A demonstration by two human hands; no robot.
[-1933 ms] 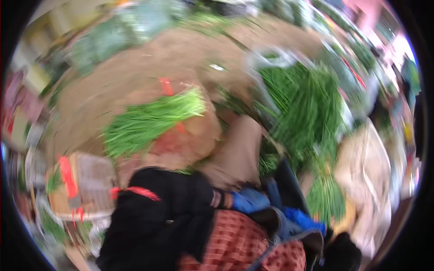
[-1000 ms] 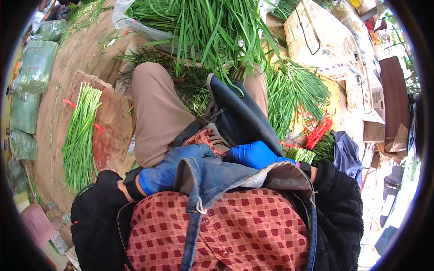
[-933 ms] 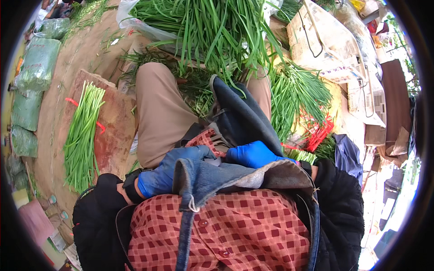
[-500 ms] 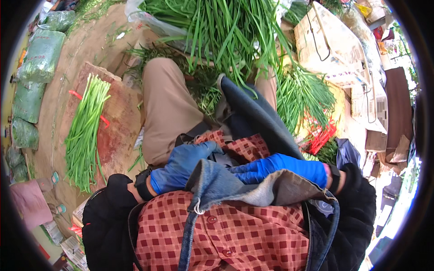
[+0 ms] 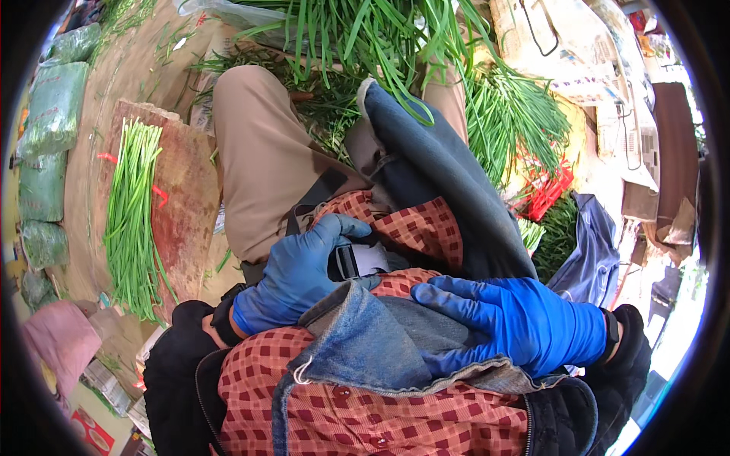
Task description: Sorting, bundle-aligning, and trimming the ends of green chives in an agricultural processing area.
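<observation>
My left hand (image 5: 298, 257), in a blue glove, curls its thumb and fingers around a small white-and-black buckle piece (image 5: 359, 261) at my waist. A black strap (image 5: 323, 194) runs from near it across my thigh. Also gloved in blue, my right hand (image 5: 502, 319) lies with fingers stretched out over the turned-down bib of a denim apron (image 5: 380, 334). The apron's lower part (image 5: 449, 175) is bunched across my lap. Between and below the hands shows a red checked shirt (image 5: 411, 414). The buckle piece is partly hidden by the left fingers.
Tied green garlic chives (image 5: 131, 205) lie on a reddish board (image 5: 186, 197) at left. A large loose heap of chives (image 5: 365, 34) stands ahead, with another bunch (image 5: 509, 114) to the right. Wrapped green bales (image 5: 53, 110) line the far left; a white crate (image 5: 570, 53) stands at upper right.
My right hand has moved back toward my body and spread on the lowered apron bib. The left hand has opened around the buckle piece, now more visible. The view has shifted slightly.
</observation>
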